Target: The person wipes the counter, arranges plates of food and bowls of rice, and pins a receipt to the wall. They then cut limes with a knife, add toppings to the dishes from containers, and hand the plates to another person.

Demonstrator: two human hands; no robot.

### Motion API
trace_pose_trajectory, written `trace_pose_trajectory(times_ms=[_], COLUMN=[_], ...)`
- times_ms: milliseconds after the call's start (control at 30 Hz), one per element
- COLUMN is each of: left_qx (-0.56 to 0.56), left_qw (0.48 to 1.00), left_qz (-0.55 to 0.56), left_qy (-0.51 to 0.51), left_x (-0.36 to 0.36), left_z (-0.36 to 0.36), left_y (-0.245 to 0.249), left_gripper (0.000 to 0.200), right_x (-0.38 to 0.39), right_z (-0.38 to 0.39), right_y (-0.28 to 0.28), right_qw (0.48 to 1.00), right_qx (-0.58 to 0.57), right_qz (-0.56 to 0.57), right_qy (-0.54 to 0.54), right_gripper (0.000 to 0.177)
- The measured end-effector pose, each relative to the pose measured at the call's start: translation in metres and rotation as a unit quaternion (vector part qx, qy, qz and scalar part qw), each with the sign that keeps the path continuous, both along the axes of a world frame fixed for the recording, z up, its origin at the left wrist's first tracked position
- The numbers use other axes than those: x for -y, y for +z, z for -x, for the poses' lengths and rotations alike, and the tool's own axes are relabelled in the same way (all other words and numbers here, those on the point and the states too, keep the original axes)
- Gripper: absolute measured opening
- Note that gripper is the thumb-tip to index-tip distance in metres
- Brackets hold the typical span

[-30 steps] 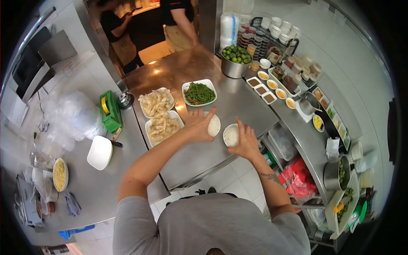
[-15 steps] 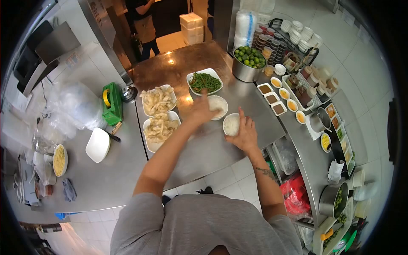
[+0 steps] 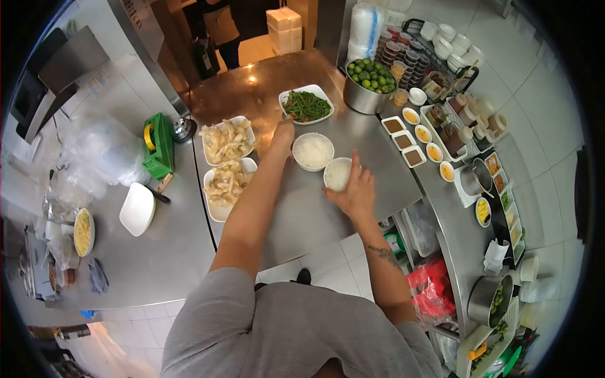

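Observation:
My left hand (image 3: pixel 285 131) reaches to the near left corner of a white dish of green beans (image 3: pixel 307 106), its fingers closed at the rim and partly hidden by the hand itself. My right hand (image 3: pixel 355 192) grips the right side of a white bowl of rice (image 3: pixel 338 174), thumb at the near edge and forefinger stretched up along the far side. Touching that bowl on its upper left is a second bowl of rice (image 3: pixel 313 152). Two white dishes of pale fried pieces, the farther dish (image 3: pixel 227 140) and the nearer dish (image 3: pixel 227 189), lie left of my left forearm.
A steel pot of limes (image 3: pixel 369 88) stands at the counter's far right. Sauce dishes (image 3: pixel 403 140) and small yellow-orange bowls (image 3: pixel 423 133) line the right counter. On the left are a white dish (image 3: pixel 137 210) and a green tape dispenser (image 3: pixel 159 145). Beyond the counter stands a person (image 3: pixel 222 28).
My left hand has moved from beside the farther rice bowl to the green bean dish, which sits slightly farther away. The two rice bowls are now touching. My right hand stays on its bowl.

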State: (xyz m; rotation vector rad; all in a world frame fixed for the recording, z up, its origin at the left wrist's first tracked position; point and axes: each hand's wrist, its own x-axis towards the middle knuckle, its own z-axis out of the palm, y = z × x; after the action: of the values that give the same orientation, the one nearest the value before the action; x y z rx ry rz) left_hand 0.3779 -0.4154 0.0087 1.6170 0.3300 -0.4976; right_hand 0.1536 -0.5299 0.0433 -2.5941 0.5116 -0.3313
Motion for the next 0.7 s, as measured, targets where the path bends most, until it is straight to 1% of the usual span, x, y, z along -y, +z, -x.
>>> trace_pose_trajectory(times_ms=[33, 133, 233, 267, 333, 367, 400, 433, 467, 500, 533, 567, 600, 633, 667, 700], left_qx=[-0.047, 0.106, 0.061, 0.081, 0.12, 0.181, 0.239, 0.293, 0.327, 0.358, 0.374, 0.347, 0.351, 0.343, 0.332, 0.262], left_qw=[0.999, 0.99, 0.982, 0.983, 0.978, 0.979, 0.968, 0.946, 0.929, 0.904, 0.907, 0.91, 0.858, 0.816, 0.766, 0.863], left_qz=[-0.018, -0.012, 0.084, 0.11, 0.158, 0.094, 0.028, -0.039, -0.116, -0.193, -0.186, -0.222, -0.368, -0.457, -0.54, -0.426], left_qy=[0.017, 0.097, 0.159, 0.125, 0.057, -0.006, -0.07, -0.135, -0.133, -0.13, -0.064, 0.048, 0.066, 0.088, 0.108, 0.073], left_x=[-0.003, 0.011, 0.036, 0.046, 0.05, 0.042, 0.022, -0.001, -0.03, -0.067, -0.108, -0.138, -0.177, -0.219, -0.247, -0.254], left_z=[0.034, 0.035, 0.022, 0.012, 0.003, 0.004, 0.032, 0.057, 0.073, 0.079, 0.061, 0.077, 0.075, 0.055, 0.032, 0.028], left_y=[0.029, -0.045, -0.05, -0.058, -0.054, -0.057, -0.014, 0.029, 0.06, 0.077, 0.052, 0.079, 0.082, 0.048, 0.012, 0.012], left_gripper=[0.058, 0.059, 0.058, 0.056, 0.053, 0.05, 0.047, 0.045, 0.04, 0.036, 0.033, 0.032, 0.03, 0.026, 0.023, 0.022], right_x=[0.001, 0.0, 0.001, 0.003, 0.007, 0.009, 0.012, 0.017, 0.023, 0.023, 0.016, 0.005, -0.005, -0.015, -0.026, -0.047], right_z=[0.0, -0.005, -0.009, -0.012, -0.021, -0.026, -0.031, -0.034, -0.036, -0.039, -0.036, -0.026, -0.019, -0.017, -0.015, -0.006], right_y=[-0.002, -0.011, -0.014, -0.014, -0.014, -0.017, -0.019, -0.022, -0.024, -0.025, -0.016, 0.002, 0.011, -0.011, -0.032, -0.025], right_qw=[1.0, 0.999, 0.999, 0.999, 0.999, 0.999, 0.998, 0.997, 0.996, 0.995, 0.986, 0.972, 0.952, 0.967, 0.957, 0.94], right_qx=[0.009, 0.031, 0.026, 0.024, 0.028, 0.033, 0.038, 0.053, 0.068, 0.083, 0.124, 0.166, 0.211, 0.223, 0.227, 0.058], right_qz=[0.007, 0.024, 0.03, 0.024, 0.022, 0.025, 0.028, 0.036, 0.045, 0.053, 0.11, 0.166, 0.22, 0.08, -0.062, -0.276], right_qy=[-0.001, -0.003, -0.018, -0.021, -0.027, -0.032, -0.037, -0.032, -0.026, -0.019, -0.009, 0.002, 0.012, 0.091, 0.167, 0.192], right_gripper=[0.117, 0.117, 0.118, 0.119, 0.119, 0.119, 0.119, 0.115, 0.111, 0.108, 0.105, 0.102, 0.099, 0.089, 0.079, 0.073])
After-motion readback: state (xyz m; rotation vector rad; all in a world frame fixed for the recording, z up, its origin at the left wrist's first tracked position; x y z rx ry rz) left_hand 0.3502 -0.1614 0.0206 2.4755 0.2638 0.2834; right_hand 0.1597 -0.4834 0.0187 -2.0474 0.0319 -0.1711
